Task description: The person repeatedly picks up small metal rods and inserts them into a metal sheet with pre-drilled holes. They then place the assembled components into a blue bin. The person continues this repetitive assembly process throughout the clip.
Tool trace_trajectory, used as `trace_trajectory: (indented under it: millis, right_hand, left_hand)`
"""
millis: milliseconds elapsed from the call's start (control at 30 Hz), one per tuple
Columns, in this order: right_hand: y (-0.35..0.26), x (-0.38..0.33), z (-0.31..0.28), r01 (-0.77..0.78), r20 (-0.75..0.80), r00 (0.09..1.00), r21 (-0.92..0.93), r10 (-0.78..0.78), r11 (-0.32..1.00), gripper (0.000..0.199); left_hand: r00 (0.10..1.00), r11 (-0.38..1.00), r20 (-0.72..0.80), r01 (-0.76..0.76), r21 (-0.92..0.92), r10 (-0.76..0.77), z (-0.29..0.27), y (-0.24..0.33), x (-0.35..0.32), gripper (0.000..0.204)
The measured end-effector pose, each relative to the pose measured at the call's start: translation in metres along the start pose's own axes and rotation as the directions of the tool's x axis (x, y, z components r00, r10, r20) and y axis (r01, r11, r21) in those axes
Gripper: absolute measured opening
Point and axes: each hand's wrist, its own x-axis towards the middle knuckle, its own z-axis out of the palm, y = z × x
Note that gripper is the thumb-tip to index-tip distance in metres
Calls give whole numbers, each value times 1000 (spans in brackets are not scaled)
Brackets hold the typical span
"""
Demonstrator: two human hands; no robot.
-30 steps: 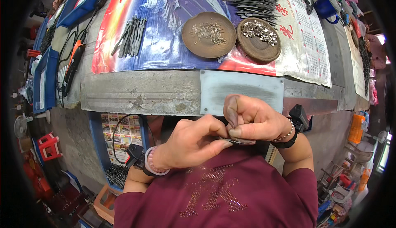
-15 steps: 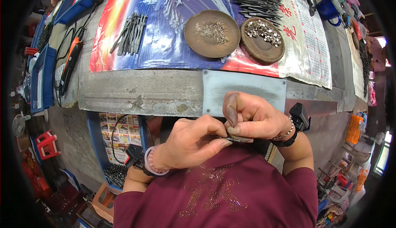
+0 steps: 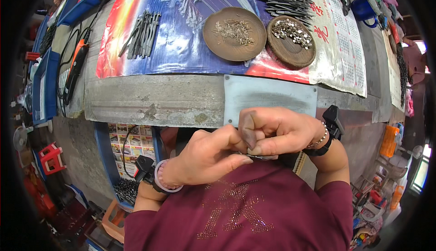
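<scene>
Before maroon shirt [image 3: 290, 201] — left hand [image 3: 204, 155], right hand [image 3: 282, 130] both pinching small metal piece [image 3: 260, 157].

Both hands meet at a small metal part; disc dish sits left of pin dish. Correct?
No: the head view shows the disc dish right of the pin dish. The left hand and right hand do meet at the metal part.

The held piece [image 3: 260, 157] looks metallic, the poster [image 3: 181, 46] glossy, the bench [image 3: 113, 96] rough

A head-worn fisheye view faces steeply down, close above the left hand [image 3: 204, 156], right hand [image 3: 284, 130] and bench [image 3: 118, 97].
</scene>
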Motion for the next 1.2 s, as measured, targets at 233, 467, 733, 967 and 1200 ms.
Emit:
trace_trajectory:
  millis: [233, 467, 733, 967, 1200]
  right_hand:
    - [-22, 3, 6, -35, 10, 999, -505, 46, 862, 15]
    - [-20, 2, 48, -54, -39, 940, -998, -340, -37, 31]
    - [-41, -39, -10, -464, -553, 608, -830, -570, 309, 19]
    - [-32, -48, -68, -656, -396, 657, -720, -641, -228, 22]
    - [-34, -49, -54, -612, -402, 677, -773, -616, -168, 17]
  left_hand:
    - [997, 992, -11, 72, 102, -71, 2, 2, -4, 19]
    - [959, 927, -206, -112, 357, 196, 13, -9, 6, 38]
    - [956, 950, -268, -34, 311, 122, 13, -8, 8, 24]
    - [976, 990, -214, -10, 142, 41, 22, -7, 7, 20]
    - [972, 995, -233, 63, 81, -43, 18, -6, 5, 23]
